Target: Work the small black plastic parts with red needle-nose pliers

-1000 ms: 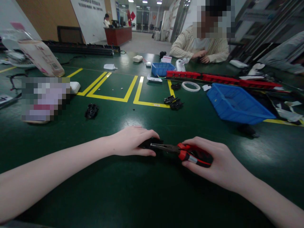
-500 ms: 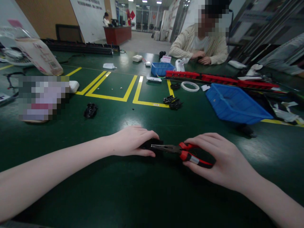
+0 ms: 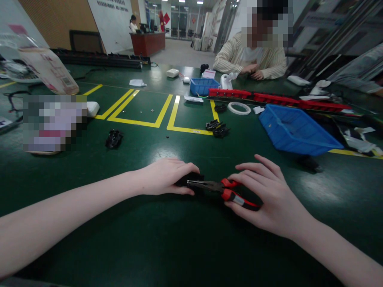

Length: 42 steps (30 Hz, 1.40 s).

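My left hand [image 3: 169,176] is closed around a small black part [image 3: 188,179], mostly hidden by the thumb and fingers. My right hand [image 3: 263,191] grips red-and-black needle-nose pliers [image 3: 229,194] by the handles, with two of its fingers raised away from them. The pliers' slim metal jaws point left and reach the black part; whether they pinch anything there I cannot tell. Beyond my hands lie another black part [image 3: 114,139] on the left and a small cluster of black parts [image 3: 218,128] near the yellow tape.
A blue bin [image 3: 299,131] stands tilted at the right, with a smaller blue bin [image 3: 204,86] farther back. A roll of white tape [image 3: 239,108] lies near a long red strip [image 3: 277,99]. On the left are a phone [image 3: 55,123] and a bottle [image 3: 49,67]. A person sits opposite.
My right hand and the pliers have shifted slightly left, toward the black part. Two fingers of the right hand have lifted off the handle. The left hand has hardly moved.
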### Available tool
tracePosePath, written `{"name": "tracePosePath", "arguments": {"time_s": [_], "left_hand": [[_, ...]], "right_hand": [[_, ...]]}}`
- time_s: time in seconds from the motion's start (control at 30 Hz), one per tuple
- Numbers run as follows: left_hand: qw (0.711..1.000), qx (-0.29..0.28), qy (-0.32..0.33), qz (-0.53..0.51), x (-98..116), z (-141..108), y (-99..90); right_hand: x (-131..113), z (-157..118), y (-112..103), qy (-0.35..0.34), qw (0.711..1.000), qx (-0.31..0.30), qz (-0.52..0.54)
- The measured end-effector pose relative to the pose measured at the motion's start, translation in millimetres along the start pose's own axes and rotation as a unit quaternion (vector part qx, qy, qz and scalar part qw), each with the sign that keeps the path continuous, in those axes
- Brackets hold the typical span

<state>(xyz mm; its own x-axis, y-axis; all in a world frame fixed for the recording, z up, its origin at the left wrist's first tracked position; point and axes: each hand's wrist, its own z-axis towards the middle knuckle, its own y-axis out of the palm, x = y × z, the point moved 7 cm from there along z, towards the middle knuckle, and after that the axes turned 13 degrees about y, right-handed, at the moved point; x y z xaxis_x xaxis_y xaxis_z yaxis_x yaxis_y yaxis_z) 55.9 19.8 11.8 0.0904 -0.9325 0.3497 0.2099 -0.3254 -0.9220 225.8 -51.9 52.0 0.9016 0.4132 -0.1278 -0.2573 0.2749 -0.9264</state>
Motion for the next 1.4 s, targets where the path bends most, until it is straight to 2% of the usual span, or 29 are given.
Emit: {"name": "tracePosePath", "arguments": {"time_s": [0.2,0.4,0.87,1.17,1.4], "left_hand": [[1.0,-0.011,0.01,0.012,4,1,0.5],[1.0,-0.012,0.013,0.012,5,1,0.8],[1.0,0.008,-0.012,-0.018,-4,-1,1.0],[1.0,0.006,-0.028,-0.006,-4,0,-0.3],[1.0,0.0,-0.012,-0.006,-1,0,0.0]], "right_hand": [[3,1,-13,-0.034,0.999,0.014,-0.023],[3,0,-13,-0.041,0.999,0.003,-0.029],[0,-1,0,0.004,1.0,-0.02,-0.01],[-3,-1,0,0.014,1.0,0.005,-0.006],[7,0,2,0.041,0.998,-0.044,0.027]]}}
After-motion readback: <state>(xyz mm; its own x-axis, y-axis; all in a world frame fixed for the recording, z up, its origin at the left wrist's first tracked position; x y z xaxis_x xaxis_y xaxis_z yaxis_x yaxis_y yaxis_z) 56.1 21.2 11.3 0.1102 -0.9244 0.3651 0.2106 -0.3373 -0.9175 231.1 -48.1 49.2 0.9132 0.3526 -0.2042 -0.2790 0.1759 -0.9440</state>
